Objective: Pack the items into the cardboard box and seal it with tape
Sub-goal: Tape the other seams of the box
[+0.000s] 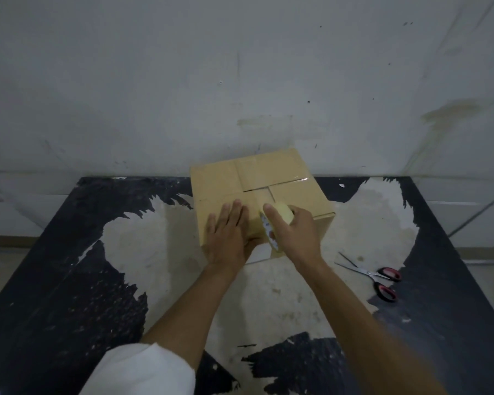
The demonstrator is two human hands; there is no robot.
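Both forearms are bare down to the left hand and right hand. A white sleeve, loose and pushed up, covers the left arm at the near edge.

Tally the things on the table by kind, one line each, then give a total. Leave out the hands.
Box: 1
Tape roll: 1
Scissors: 1
Total: 3
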